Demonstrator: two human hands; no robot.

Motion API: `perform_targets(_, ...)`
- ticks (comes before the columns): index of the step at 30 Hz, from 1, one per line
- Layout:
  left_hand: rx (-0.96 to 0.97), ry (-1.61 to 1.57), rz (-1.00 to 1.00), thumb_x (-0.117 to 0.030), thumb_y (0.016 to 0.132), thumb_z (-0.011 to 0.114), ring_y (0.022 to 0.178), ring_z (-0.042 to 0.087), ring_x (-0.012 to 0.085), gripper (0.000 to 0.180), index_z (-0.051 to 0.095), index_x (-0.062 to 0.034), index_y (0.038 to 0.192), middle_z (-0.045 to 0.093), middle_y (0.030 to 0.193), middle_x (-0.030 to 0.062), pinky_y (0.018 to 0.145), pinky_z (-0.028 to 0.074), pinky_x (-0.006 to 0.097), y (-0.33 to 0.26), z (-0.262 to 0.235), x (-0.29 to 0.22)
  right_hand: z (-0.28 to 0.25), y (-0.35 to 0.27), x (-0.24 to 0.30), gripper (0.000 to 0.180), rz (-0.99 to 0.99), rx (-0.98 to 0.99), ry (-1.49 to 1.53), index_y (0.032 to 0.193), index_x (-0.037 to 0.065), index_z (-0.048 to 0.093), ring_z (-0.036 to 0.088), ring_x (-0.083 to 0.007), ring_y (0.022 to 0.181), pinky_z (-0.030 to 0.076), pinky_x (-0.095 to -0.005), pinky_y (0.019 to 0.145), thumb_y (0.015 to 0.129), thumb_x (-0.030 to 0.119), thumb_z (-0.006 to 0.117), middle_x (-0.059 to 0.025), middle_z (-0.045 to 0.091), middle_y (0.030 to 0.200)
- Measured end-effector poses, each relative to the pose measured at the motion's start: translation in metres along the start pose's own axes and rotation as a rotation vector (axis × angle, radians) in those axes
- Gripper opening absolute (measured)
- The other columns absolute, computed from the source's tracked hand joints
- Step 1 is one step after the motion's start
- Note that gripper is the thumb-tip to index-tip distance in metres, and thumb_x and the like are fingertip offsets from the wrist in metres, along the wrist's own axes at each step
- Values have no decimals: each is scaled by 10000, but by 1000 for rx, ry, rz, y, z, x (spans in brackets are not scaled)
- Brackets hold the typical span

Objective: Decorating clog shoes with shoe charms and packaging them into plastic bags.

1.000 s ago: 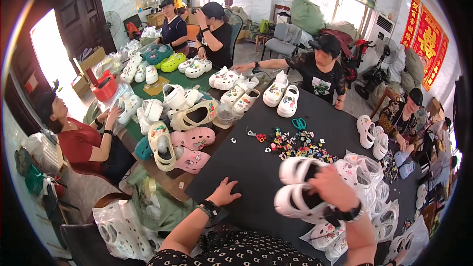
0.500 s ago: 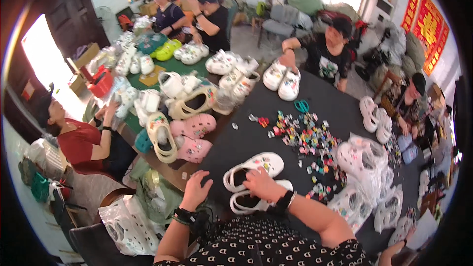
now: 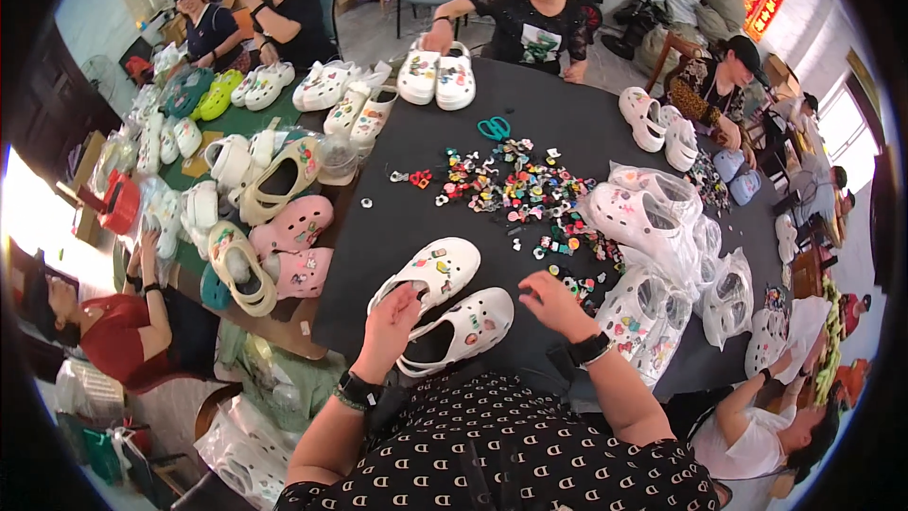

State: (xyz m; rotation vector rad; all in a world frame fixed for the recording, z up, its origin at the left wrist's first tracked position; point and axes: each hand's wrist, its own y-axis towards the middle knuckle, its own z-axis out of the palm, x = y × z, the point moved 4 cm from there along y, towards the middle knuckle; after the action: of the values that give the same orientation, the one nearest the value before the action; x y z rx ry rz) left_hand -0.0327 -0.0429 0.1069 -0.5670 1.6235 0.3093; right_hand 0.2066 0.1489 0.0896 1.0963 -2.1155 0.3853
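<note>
Two white clogs with colourful charms lie side by side on the black table in front of me, toes pointing up and right. My left hand (image 3: 388, 324) is at the heel of the left clog (image 3: 441, 270), its fingers closed on the rim by the opening; part of the heel is hidden behind it. Closer to me lies the right clog (image 3: 470, 329). My right hand (image 3: 560, 307) hovers right of that clog's toe, apart from it, holding nothing, with thumb and fingers parted. Beyond it spreads a pile of small colourful shoe charms (image 3: 515, 180).
Bagged white clogs (image 3: 643, 208) stand to the right of the charms. Teal scissors (image 3: 494, 128) lie behind the pile. A person across the table holds another white pair (image 3: 437, 76). Pink clogs (image 3: 293, 225) and beige clogs (image 3: 241, 270) crowd the left side, with several people around.
My right hand has left the clogs and moved right. My left hand has come onto the left clog's heel. The clogs now sit further apart, and the view has turned rightward.
</note>
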Motion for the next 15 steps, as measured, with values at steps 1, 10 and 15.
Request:
perform_targets(1, -4, -41, -26, -96, 934, 558, 1037, 582, 132, 359, 512, 72, 1248, 627, 1143, 110, 906, 453, 266, 3, 5, -1, 2, -11, -3, 220, 52, 33, 32, 1029, 16, 594, 628, -245, 751, 515, -350, 697, 846, 128, 646, -141, 562, 1000)
perform_targets(10, -27, -285, -458, -361, 909, 614, 757, 577, 87, 385, 658, 15, 978, 651, 875, 17, 664, 460, 217, 43, 18, 55, 41, -42, -23, 225, 112, 187, 88, 983, 18, 602, 583, -313, 921, 475, -389, 806, 845, 194, 631, -152, 602, 932)
perform_targets(15, -35, -50, -563, -374, 878, 660, 689, 512, 64, 434, 655, 46, 985, 631, 837, 22, 586, 393, 238, 59, 32, 41, 49, -45, -38, 242, 95, 224, 55, 1000, 28, 600, 608, -297, 854, 488, -390, 748, 834, 194, 659, -148, 614, 917)
